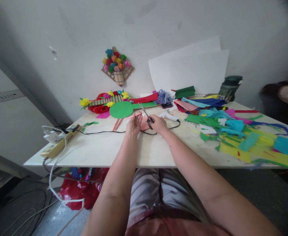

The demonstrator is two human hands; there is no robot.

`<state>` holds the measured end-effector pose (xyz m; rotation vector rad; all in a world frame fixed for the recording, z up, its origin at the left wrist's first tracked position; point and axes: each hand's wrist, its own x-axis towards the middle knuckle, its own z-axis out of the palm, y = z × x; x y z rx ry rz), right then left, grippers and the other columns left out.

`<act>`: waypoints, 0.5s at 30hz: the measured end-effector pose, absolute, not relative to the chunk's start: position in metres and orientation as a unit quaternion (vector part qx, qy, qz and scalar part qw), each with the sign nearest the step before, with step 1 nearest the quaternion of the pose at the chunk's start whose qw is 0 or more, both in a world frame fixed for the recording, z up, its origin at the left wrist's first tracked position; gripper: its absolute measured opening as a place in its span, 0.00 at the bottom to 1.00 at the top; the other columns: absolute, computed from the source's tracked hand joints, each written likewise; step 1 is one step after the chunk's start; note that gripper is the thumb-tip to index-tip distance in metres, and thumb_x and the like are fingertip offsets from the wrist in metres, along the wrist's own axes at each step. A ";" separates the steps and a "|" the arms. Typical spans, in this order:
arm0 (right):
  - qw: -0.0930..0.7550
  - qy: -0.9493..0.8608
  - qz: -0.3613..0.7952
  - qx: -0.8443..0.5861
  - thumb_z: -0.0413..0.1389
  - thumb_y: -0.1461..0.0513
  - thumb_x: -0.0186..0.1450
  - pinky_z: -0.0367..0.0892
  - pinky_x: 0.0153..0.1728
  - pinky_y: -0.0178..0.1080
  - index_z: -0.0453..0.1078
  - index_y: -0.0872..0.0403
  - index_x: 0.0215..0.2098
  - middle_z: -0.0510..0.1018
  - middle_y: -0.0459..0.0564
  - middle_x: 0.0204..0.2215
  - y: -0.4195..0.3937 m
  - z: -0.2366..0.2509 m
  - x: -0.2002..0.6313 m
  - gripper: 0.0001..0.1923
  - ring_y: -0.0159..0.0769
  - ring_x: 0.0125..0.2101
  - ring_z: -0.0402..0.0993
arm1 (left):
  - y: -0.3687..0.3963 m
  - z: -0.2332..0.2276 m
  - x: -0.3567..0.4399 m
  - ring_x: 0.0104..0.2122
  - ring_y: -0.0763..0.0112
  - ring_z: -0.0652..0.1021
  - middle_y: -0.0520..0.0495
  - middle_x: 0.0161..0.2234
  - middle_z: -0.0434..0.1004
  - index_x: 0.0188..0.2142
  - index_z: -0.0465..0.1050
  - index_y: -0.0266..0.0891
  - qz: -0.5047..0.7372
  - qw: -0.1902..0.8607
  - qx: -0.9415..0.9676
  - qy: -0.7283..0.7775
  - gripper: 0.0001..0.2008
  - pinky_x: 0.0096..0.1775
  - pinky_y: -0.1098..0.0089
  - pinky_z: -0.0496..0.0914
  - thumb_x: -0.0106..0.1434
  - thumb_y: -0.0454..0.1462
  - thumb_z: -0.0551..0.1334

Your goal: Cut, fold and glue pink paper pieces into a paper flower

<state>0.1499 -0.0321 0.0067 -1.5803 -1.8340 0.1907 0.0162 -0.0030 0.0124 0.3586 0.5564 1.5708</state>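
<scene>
The right grip (158,124) clasps scissors (147,116) pointing toward eleven o'clock; at its nine o'clock, I cannot tell whether the left grip (134,124) pinches anything.

The pale table (97,150) carries a power strip (57,144), glue gun (168,115), coloured scraps (250,142).

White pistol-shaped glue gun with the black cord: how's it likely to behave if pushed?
The glue gun probably moves as one stiff piece, given its solid-looking body. Its trailing black cord may tug or swivel it.
</scene>
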 end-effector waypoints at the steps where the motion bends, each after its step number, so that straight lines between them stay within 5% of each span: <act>1: 0.351 -0.711 0.077 -0.604 0.51 0.54 0.61 0.64 0.34 0.35 0.71 0.46 0.45 0.81 0.45 0.36 -0.033 0.007 0.150 0.15 0.37 0.39 0.75 | -0.002 0.012 0.016 0.41 0.69 0.79 0.39 0.37 0.80 0.34 0.73 0.30 0.695 0.657 0.159 0.245 0.09 0.45 0.73 0.72 0.65 0.31 0.55; 7: 0.365 -0.723 0.086 -0.580 0.52 0.55 0.60 0.64 0.35 0.34 0.71 0.47 0.44 0.81 0.44 0.35 -0.035 0.007 0.149 0.15 0.36 0.39 0.76 | 0.001 0.009 0.014 0.37 0.70 0.80 0.40 0.33 0.80 0.29 0.71 0.31 0.695 0.657 0.162 0.245 0.09 0.44 0.72 0.72 0.63 0.28 0.54; 15: 0.367 -0.739 0.090 -0.557 0.52 0.56 0.60 0.64 0.34 0.33 0.72 0.47 0.43 0.80 0.44 0.35 -0.034 0.008 0.152 0.14 0.35 0.37 0.75 | -0.002 0.010 0.012 0.40 0.65 0.80 0.38 0.36 0.80 0.38 0.72 0.30 0.683 0.657 0.200 0.248 0.09 0.46 0.68 0.72 0.60 0.27 0.55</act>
